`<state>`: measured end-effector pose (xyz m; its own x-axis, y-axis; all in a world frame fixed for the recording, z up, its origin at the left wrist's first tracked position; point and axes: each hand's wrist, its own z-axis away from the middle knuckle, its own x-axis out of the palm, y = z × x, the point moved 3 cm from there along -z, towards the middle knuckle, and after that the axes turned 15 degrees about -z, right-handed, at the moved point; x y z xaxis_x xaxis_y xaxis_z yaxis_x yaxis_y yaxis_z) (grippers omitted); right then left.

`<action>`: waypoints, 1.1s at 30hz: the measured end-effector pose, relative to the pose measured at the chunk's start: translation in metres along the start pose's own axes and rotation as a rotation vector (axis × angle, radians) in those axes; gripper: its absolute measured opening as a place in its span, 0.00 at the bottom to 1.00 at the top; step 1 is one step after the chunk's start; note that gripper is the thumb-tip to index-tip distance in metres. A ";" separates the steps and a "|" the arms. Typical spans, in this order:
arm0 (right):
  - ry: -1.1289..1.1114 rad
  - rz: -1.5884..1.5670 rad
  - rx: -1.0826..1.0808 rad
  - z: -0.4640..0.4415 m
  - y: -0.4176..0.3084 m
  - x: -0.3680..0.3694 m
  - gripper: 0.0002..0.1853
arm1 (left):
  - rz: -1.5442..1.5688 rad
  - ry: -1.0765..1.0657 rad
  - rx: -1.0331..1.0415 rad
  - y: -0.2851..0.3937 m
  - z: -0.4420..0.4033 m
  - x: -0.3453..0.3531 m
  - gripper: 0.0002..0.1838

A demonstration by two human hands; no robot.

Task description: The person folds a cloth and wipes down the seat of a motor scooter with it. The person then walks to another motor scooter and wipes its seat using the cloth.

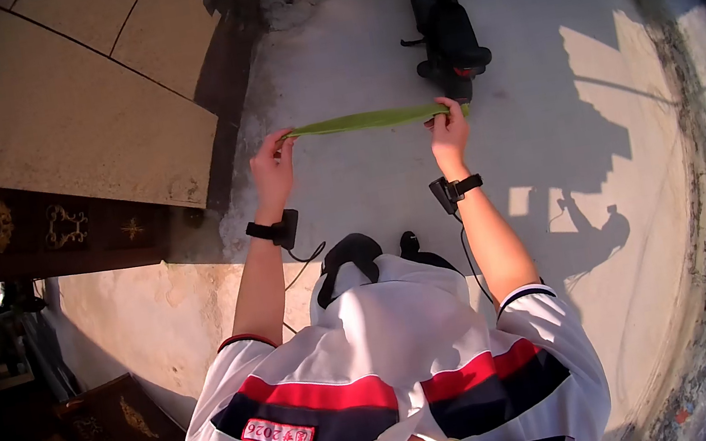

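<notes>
A long, narrow green leaf-like strip is stretched level between my two hands, out in front of my body. It tapers toward its left end, and I cannot make out its exact kind. My left hand pinches the left end between thumb and fingers. At the other end, my right hand grips the strip, and a short bit of it sticks out past the fingers. Each wrist carries a black strapped device with a cable, on the left and on the right.
A black scooter stands on the concrete ground beyond my right hand. To the left are a brown decorated door and a beige wall. A low weathered wall curves along the right. My shadow falls on the ground.
</notes>
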<state>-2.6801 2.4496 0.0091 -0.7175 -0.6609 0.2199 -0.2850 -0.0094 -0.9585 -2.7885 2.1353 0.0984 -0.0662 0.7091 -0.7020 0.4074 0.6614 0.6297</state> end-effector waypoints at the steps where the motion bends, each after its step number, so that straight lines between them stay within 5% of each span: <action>1: 0.001 -0.003 0.007 -0.012 0.003 0.000 0.12 | -0.007 -0.004 0.014 -0.003 -0.013 0.011 0.10; 5: 0.034 0.063 -0.019 -0.061 0.036 -0.018 0.11 | 0.033 -0.209 -0.080 -0.018 -0.066 0.068 0.08; 11: 0.116 0.520 0.077 -0.136 0.102 -0.047 0.12 | 0.008 -0.528 0.167 -0.018 -0.165 0.177 0.08; 19: 0.392 0.619 0.200 -0.212 0.098 -0.038 0.12 | 0.126 -0.751 0.321 0.024 -0.315 0.286 0.08; 33: 0.522 0.628 0.380 -0.264 0.177 -0.076 0.18 | -0.023 -1.044 0.501 0.091 -0.419 0.414 0.08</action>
<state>-2.8438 2.6961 -0.1289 -0.8942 -0.2035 -0.3987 0.4195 -0.0701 -0.9050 -3.1606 2.5909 0.0043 0.6110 -0.0032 -0.7916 0.7465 0.3352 0.5748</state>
